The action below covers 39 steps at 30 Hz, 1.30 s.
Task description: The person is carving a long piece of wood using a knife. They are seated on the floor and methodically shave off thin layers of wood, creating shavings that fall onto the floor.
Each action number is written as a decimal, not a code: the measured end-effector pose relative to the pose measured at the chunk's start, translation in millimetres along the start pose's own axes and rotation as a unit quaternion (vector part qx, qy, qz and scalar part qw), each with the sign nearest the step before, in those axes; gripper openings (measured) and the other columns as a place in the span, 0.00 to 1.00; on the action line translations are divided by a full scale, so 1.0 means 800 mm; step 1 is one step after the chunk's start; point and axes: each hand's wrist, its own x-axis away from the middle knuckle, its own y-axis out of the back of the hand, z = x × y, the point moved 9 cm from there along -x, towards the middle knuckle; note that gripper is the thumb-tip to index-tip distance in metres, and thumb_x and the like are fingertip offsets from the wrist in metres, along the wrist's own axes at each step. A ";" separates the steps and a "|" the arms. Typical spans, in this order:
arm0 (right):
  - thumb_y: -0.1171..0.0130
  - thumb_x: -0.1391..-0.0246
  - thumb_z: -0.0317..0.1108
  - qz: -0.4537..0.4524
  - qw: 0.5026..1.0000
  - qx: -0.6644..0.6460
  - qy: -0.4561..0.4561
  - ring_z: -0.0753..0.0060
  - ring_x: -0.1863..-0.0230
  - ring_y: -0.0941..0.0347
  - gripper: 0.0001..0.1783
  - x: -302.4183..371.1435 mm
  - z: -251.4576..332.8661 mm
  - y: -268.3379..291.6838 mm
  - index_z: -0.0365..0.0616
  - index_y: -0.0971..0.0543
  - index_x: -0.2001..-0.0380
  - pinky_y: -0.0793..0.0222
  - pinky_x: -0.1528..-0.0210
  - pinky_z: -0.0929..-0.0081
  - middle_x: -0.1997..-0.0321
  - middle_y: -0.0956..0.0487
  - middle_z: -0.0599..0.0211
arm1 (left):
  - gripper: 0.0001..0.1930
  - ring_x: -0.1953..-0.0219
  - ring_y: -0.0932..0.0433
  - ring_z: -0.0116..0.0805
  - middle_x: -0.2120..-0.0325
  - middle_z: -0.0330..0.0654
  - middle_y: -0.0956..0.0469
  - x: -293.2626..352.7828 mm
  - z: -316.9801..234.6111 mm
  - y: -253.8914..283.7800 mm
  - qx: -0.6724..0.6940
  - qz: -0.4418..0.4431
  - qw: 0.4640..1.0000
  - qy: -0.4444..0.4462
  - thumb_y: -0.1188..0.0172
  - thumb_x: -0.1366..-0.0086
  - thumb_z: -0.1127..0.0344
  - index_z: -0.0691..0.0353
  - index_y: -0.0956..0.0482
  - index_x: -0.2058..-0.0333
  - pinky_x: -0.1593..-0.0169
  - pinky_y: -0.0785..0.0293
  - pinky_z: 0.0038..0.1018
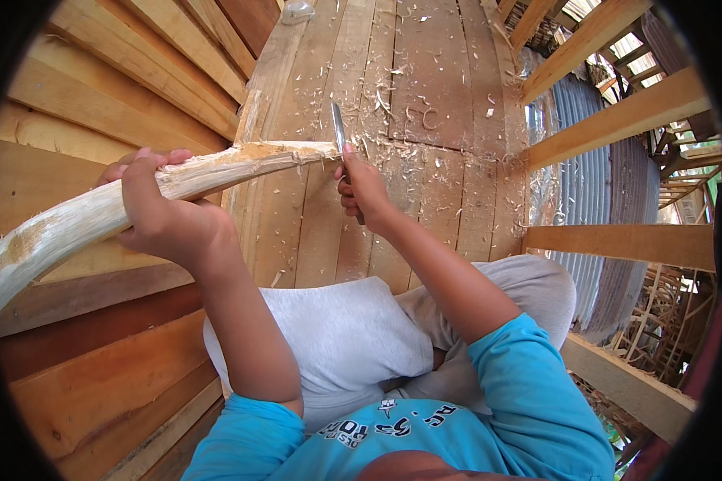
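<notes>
A long, pale, peeled piece of wood slants from the far left to the middle, thick at the left and cut narrower toward its right end. My left hand is wrapped round its thick part, fingers over the top. In my right hand is a knife, gripped by its dark handle with the blade pointing up and away. The blade stands at the wood's narrow tip, and my right thumb lies close to that tip. Whether the edge touches the wood, I cannot tell.
Curled wood shavings litter the plank floor. A stacked board wall rises on the left. On the right are railing beams, with corrugated metal sheets beyond. A small clear object lies at the far end. My crossed legs are in front.
</notes>
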 end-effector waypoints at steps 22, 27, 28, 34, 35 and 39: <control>0.46 0.38 0.45 -0.197 0.966 0.128 0.108 0.85 0.85 0.43 0.14 -0.008 0.095 0.090 0.45 0.26 0.64 0.47 0.85 0.81 0.83 0.36 0.79 | 0.06 0.79 0.30 0.32 0.81 0.39 0.34 0.001 -0.006 -0.010 0.046 0.063 0.997 -0.001 0.46 0.50 0.75 0.59 0.35 0.75 0.68 0.28 0.34; 0.52 0.36 0.45 -0.009 0.968 0.225 0.113 0.82 0.84 0.38 0.17 0.018 0.079 0.010 0.41 0.24 0.60 0.45 0.84 0.77 0.81 0.31 0.72 | 0.07 0.80 0.33 0.31 0.81 0.39 0.35 -0.001 -0.002 -0.007 0.086 0.082 0.993 0.027 0.47 0.50 0.77 0.58 0.35 0.75 0.70 0.29 0.33; 0.54 0.36 0.45 0.027 0.961 0.247 0.119 0.81 0.84 0.37 0.19 0.017 0.071 -0.001 0.39 0.23 0.59 0.44 0.84 0.76 0.80 0.29 0.70 | 0.07 0.80 0.34 0.30 0.81 0.39 0.35 0.000 -0.001 -0.008 0.092 0.081 0.992 0.032 0.48 0.50 0.77 0.58 0.35 0.75 0.70 0.29 0.32; 0.72 0.34 0.56 -0.143 0.850 0.481 0.159 0.43 0.76 0.25 0.39 0.032 0.068 0.001 0.31 0.22 0.72 0.32 0.71 0.52 0.75 0.22 0.45 | 0.06 0.80 0.34 0.31 0.81 0.39 0.35 0.004 -0.007 -0.010 0.070 0.062 0.995 0.020 0.48 0.50 0.77 0.59 0.35 0.75 0.69 0.29 0.33; 0.76 0.34 0.55 -0.154 0.843 0.485 0.175 0.30 0.68 0.27 0.42 0.051 0.078 -0.014 0.30 0.23 0.77 0.33 0.62 0.45 0.71 0.23 0.36 | 0.06 0.80 0.33 0.31 0.82 0.39 0.35 0.003 -0.007 -0.008 0.056 0.054 0.997 0.016 0.48 0.50 0.77 0.60 0.35 0.75 0.69 0.28 0.33; 0.73 0.34 0.51 -0.180 0.801 0.534 0.203 0.35 0.66 0.26 0.37 0.049 0.086 -0.006 0.32 0.21 0.75 0.32 0.58 0.47 0.71 0.22 0.39 | 0.05 0.79 0.31 0.33 0.82 0.39 0.35 0.005 -0.003 -0.004 0.039 0.042 0.998 0.025 0.48 0.49 0.75 0.60 0.35 0.75 0.68 0.27 0.34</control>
